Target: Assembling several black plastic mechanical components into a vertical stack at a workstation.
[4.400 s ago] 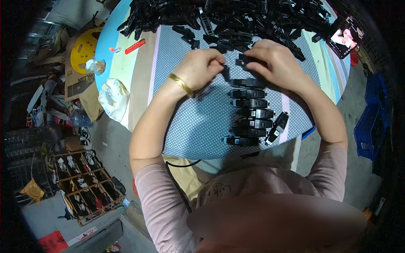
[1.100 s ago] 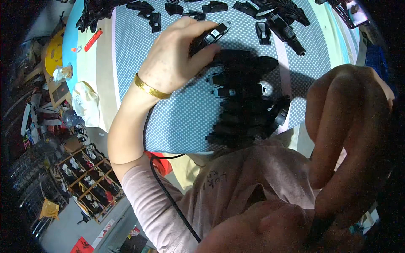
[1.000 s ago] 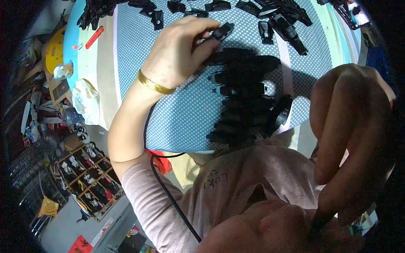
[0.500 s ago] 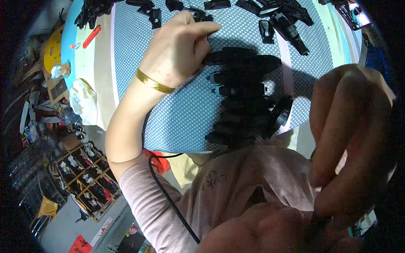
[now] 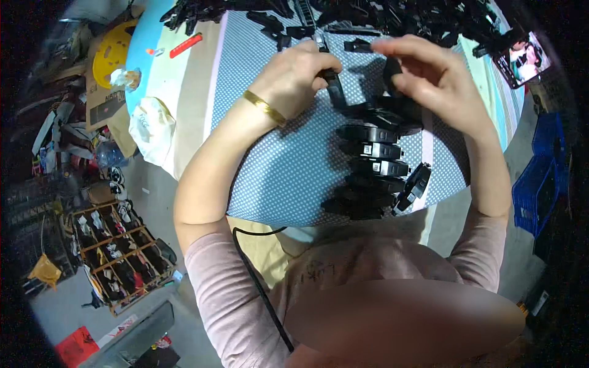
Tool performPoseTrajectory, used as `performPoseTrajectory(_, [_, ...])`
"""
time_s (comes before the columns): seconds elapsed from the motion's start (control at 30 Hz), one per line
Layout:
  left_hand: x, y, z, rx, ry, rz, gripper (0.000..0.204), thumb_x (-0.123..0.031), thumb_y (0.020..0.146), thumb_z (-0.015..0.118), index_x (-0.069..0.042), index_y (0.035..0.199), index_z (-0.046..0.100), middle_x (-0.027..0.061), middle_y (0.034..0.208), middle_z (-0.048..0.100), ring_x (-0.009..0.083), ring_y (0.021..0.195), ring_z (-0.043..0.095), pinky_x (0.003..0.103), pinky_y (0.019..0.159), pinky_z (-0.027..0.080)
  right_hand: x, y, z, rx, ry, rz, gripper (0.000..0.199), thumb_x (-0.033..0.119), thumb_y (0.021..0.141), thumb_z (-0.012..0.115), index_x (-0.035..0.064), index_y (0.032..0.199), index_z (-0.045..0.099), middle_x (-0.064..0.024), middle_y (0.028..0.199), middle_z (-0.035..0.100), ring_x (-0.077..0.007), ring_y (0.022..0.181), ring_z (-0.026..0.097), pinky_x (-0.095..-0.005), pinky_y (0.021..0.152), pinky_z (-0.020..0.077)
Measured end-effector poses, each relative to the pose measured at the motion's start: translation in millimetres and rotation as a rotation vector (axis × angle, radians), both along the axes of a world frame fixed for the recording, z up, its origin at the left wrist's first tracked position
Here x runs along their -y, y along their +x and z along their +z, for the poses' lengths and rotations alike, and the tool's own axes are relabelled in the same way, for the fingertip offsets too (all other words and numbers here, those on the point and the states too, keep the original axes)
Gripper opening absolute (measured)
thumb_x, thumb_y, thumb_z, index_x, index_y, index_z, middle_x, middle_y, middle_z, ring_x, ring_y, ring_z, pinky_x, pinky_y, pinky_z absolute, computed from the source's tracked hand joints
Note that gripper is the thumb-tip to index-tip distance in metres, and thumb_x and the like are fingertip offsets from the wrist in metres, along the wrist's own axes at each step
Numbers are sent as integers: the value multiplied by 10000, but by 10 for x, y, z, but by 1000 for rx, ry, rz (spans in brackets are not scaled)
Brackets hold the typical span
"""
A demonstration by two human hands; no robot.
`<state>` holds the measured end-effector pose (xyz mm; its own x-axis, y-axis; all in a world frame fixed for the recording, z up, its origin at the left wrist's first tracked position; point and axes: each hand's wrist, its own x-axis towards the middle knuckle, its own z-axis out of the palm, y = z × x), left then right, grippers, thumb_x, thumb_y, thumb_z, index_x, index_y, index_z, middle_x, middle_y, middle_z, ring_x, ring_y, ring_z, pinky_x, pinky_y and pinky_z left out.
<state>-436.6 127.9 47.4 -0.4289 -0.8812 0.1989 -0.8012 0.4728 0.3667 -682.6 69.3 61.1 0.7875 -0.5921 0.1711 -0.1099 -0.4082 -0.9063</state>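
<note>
black part (image 5: 335, 92) is pinched in left hand (image 5: 299, 75), bare cloth (image 5: 279, 178) nearer edge (image 5: 276, 220), right hand's (image 5: 445, 86) grip unclear.

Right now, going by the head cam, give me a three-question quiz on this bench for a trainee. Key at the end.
1. Which is nearer the right hand: the phone or the red strip?
2. True or false: the gold bracelet is on the left arm.
3. Fill the blank: the left hand has its fingers closed on a ____.

Key:
1. The phone; the red strip is over at the left side of the table.
2. True.
3. Black part.
</note>
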Motion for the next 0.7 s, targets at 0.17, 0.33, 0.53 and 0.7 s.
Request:
performPoseTrajectory(0.17, [-25,-67,60,-60,51,132,200,-211,759,686,-58,888,686,128,873,600,299,857,587,384,745,480,-63,138,-132,116,-95,-152,232,47,790,664,-4,1013,629,-33,995,612,-86,806,561,-226,718,465])
performPoseTrajectory(0.33, [-32,-228,-126,-175,-68,89,225,-200,735,698,-2,839,672,159,802,617,319,785,601,403,718,484,48,147,-227,-100,-554,-183,244,65,722,707,11,953,651,-101,893,640,-225,824,616,-314,759,495])
performPoseTrajectory(0.53, [-14,-153,-189,-202,-25,149,248,-204,710,744,-19,866,693,137,800,629,286,704,621,354,641,494,42,78,-165,-234,-755,-179,227,82,683,744,-17,874,672,-127,841,649,-268,797,605,-354,734,495])
performPoseTrajectory(0.7, [-20,-178,-136,-140,-25,141,244,-208,705,753,-22,854,699,122,790,631,269,697,623,342,627,486,33,64,-148,-310,-758,-196,227,79,649,766,-27,827,676,-122,840,648,-261,814,602,-355,732,495])
